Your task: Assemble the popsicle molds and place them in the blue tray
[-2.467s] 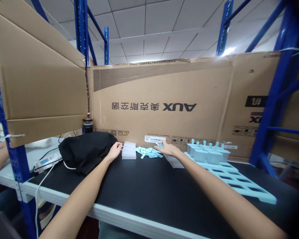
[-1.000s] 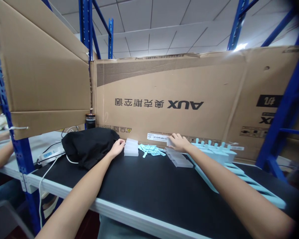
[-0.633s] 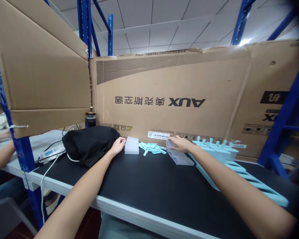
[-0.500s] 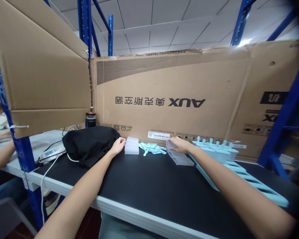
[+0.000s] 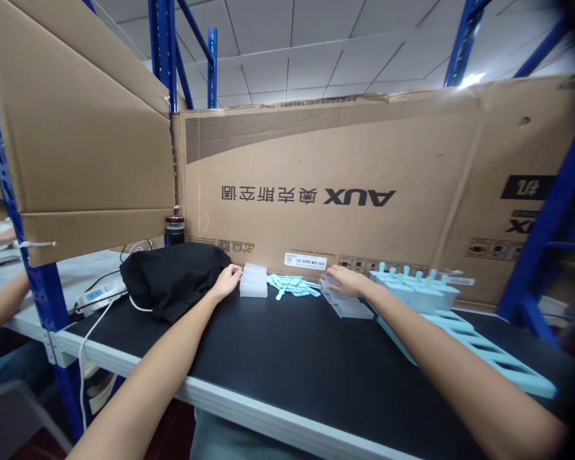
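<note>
My left hand has its fingers curled at the left edge of a block of translucent plastic popsicle moulds. What lies between those fingertips is hidden. My right hand is closed over the far left end of a second group of translucent moulds, which stand slanted on the black mat. Between the two groups lies a loose pile of light blue sticks. Beside my right forearm, several light blue popsicle moulds with stick handles stand at the back of a long light blue slotted frame, partly covered by the arm.
A black cloth bag sits left of my left hand, with a dark jar behind it. A white power strip and cables lie at the table's left. Cardboard walls the back. A co-worker's arm shows at far left.
My two hands and the things on the mat stay where they were. At the far left, the co-worker's hand has risen slightly.
</note>
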Tool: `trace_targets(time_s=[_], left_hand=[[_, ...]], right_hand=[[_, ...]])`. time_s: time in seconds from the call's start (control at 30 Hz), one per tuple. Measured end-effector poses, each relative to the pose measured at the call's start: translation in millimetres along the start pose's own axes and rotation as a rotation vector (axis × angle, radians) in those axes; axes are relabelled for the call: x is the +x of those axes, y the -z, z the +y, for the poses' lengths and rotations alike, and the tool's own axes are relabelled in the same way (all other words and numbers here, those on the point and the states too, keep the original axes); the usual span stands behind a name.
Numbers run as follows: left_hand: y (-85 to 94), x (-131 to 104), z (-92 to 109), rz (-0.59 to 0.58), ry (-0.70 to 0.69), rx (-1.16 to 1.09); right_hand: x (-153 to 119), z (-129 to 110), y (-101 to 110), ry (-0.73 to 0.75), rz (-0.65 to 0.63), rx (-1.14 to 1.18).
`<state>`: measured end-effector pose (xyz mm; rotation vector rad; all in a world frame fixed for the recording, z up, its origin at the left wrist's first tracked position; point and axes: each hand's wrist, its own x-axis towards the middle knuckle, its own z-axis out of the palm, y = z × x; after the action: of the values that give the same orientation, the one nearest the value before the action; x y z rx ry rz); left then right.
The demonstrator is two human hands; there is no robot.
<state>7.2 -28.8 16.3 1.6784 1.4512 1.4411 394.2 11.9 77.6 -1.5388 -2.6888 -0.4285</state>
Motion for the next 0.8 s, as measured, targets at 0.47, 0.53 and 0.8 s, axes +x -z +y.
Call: trace_targets(time_s=[0.47, 0.53, 0.8], left_hand=[[0.1, 1.7, -2.3, 0.0, -0.02, 0.02], [0.1, 1.7, -2.3, -0.005, -0.023, 0.027], [0.6, -0.5, 0.4, -0.006, -0.022, 0.045]], right_hand=[[-2.7, -2.0, 0.6, 0.029, 0.06, -0.102], [-3.7, -2.5, -1.2, 0.025, 0.07, -0.114], [-4.2, -2.0, -5.9, 0.04, 0.118, -0.164]])
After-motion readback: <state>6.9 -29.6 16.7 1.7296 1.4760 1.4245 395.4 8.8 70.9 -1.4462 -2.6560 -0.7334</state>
